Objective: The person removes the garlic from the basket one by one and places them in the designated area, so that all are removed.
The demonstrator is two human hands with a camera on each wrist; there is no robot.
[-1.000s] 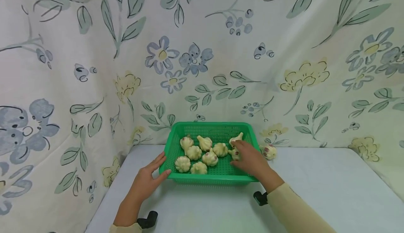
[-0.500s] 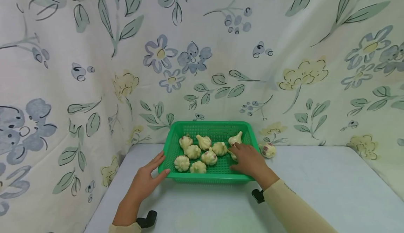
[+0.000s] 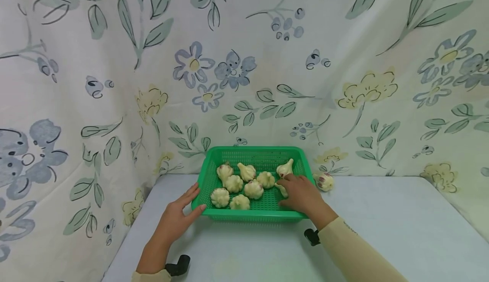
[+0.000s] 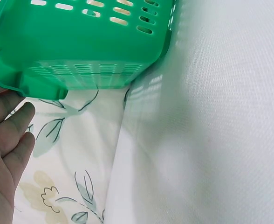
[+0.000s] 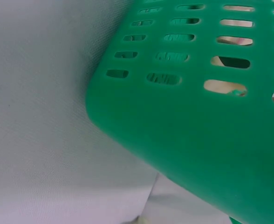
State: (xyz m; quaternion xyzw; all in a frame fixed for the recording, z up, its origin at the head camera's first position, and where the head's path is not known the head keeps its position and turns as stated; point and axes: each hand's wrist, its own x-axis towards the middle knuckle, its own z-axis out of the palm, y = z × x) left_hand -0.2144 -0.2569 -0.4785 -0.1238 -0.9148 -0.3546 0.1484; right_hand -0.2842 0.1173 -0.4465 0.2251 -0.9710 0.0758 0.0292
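A green plastic basket (image 3: 252, 214) holds several pale garlic bulbs (image 3: 220, 197). My right hand (image 3: 303, 195) reaches in over its right side and grips a garlic bulb (image 3: 281, 188), thumb toward the front and fingers over the top. Most of that bulb is hidden under the hand. Another bulb (image 3: 284, 168), stem pointing up, lies just behind my fingers. My left hand (image 3: 177, 220) rests at the basket's left front corner, thumb on the rim and fingers along the outside. In the left wrist view, loosely extended fingers (image 4: 13, 128) lie beside the rim. The right wrist view shows only the basket's outer wall (image 5: 183, 126).
One garlic bulb (image 3: 324, 182) lies outside the basket, by its right wall. A white table (image 3: 382, 222) carries everything, and a floral cloth (image 3: 244, 82) hangs behind and along the left side. Dark wrist cameras (image 3: 178, 266) sit at both wrists.
My right hand has shifted slightly left and toward me over the garlic bulb. A bulb in the middle has turned, so its stem no longer points up. The left hand stays at the rim.
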